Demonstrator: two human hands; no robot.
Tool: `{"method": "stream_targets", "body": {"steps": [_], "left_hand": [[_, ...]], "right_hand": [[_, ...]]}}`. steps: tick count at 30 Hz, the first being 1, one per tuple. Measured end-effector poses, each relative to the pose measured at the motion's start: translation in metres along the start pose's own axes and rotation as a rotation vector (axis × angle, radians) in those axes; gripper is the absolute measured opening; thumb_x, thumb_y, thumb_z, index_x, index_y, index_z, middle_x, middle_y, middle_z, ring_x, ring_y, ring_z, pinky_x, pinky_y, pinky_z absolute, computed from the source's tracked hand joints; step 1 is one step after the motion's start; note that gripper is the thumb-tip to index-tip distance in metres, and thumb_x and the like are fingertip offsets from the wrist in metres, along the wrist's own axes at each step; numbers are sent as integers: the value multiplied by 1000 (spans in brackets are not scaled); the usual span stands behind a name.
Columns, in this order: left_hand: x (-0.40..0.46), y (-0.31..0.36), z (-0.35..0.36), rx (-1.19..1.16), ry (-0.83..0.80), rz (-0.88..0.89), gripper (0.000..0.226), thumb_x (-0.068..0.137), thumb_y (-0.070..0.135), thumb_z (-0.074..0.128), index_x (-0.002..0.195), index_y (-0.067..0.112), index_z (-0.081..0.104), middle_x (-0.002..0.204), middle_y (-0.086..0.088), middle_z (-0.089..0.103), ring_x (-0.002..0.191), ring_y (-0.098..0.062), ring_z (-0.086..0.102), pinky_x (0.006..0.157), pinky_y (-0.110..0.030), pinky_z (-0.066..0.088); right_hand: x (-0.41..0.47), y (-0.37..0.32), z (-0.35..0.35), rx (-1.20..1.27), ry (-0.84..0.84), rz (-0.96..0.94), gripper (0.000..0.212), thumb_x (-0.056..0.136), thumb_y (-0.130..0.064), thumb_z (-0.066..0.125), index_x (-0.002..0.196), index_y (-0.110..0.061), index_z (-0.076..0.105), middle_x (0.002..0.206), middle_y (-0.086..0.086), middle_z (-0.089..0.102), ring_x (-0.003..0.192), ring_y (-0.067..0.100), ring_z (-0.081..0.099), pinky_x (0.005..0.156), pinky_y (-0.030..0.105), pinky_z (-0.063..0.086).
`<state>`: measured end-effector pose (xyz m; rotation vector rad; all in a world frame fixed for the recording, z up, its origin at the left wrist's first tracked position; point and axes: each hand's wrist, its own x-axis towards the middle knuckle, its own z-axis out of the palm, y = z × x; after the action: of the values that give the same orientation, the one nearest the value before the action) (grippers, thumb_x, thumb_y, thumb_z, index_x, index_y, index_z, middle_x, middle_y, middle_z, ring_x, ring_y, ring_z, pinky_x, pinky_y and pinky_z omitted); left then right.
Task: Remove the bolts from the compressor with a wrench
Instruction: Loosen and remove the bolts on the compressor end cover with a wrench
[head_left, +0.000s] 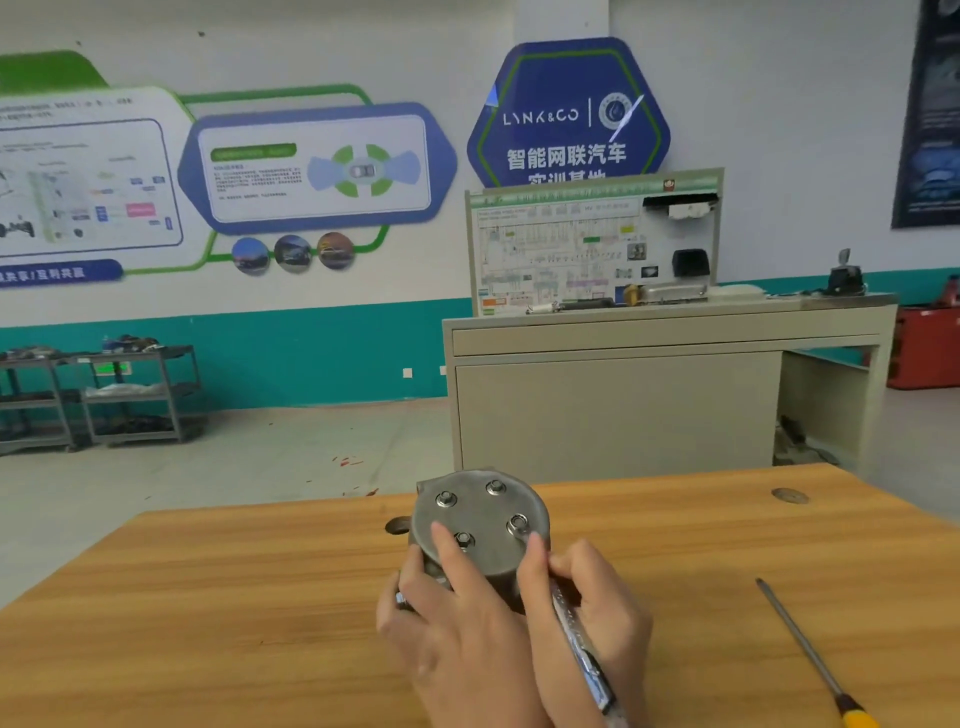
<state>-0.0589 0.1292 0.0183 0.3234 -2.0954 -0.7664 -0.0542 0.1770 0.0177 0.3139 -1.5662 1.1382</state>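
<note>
A grey metal compressor (480, 519) stands on the wooden table (208, 597), its round top face tilted towards me. Several bolts sit in that face, among them one at the far left (445, 500), one at the far right (496, 487) and one at the near right (518, 523). My left hand (457, 618) grips the compressor's near side, with the thumb lying on the top face beside the near-left bolt (463, 539). My right hand (587, 608) holds a shiny metal wrench (576, 639) whose head sits on the near-right bolt.
A screwdriver (810, 654) with a yellow handle lies on the table to the right. A round hole (789, 495) is in the table's far right part. Beyond the table stand a grey workbench (665, 395) with a display board, and metal shelf carts (98, 400) at the left wall.
</note>
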Motion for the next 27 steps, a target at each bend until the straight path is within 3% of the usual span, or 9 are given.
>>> {"method": "stream_targets", "body": {"steps": [1,4,6,8,11,14,17,21,27], "left_hand": [[0,-3,-1,-1,-8,8,84,78,71,42,125,4,60,119,-18,51,109,-43,40,65,-53,55],[3,-14,-10,-3,-44,71,90,57,66,62,119,1,64,113,-20,55,107,-41,39,68,-52,56],[9,-25,-14,21,-86,148,92,47,61,70,115,0,67,109,-22,58,103,-42,42,75,-52,54],[18,-36,-16,-6,-139,229,90,52,61,69,118,0,66,111,-23,57,102,-45,50,86,-51,50],[30,-44,-26,-129,-314,275,99,61,59,77,144,17,41,135,-5,31,125,-26,37,105,-29,31],[31,-46,-27,-193,-357,261,102,64,64,70,148,28,26,133,11,16,128,-12,22,103,-16,19],[22,-38,-27,-195,-301,202,106,62,64,71,149,24,27,131,9,14,126,-15,22,105,-21,24],[11,-33,-25,-200,-227,135,106,60,59,77,147,16,33,135,0,22,125,-27,32,108,-39,37],[5,-23,-26,-148,-222,88,104,66,58,76,148,12,31,137,-7,22,114,-30,48,96,-37,48]], "right_hand": [[0,2,-2,48,-4,45,36,88,-21,66,58,-24,47,49,-7,47,41,9,41,40,21,37],[15,11,-16,488,-2,497,44,80,-5,74,51,-26,48,46,-4,46,40,7,38,41,17,36],[36,22,-23,715,-105,748,36,72,-16,73,49,-23,46,46,3,43,40,11,38,39,17,33],[56,29,-25,826,-210,900,32,69,-19,70,50,-20,45,49,5,41,38,11,35,36,17,30],[76,25,-27,838,-248,872,31,67,-19,72,51,-19,46,49,5,43,35,9,36,32,15,29],[84,12,-39,889,-91,729,27,63,-23,76,52,-24,52,52,3,54,39,8,46,34,13,32],[72,0,-40,823,-27,605,25,65,-24,77,55,-25,55,55,6,60,43,11,54,36,16,37],[38,0,-23,635,19,605,37,82,-11,70,52,-24,53,52,9,61,41,13,54,39,17,40],[29,3,-19,686,42,647,42,87,-8,65,51,-25,51,52,6,59,43,15,54,38,18,37]]}}
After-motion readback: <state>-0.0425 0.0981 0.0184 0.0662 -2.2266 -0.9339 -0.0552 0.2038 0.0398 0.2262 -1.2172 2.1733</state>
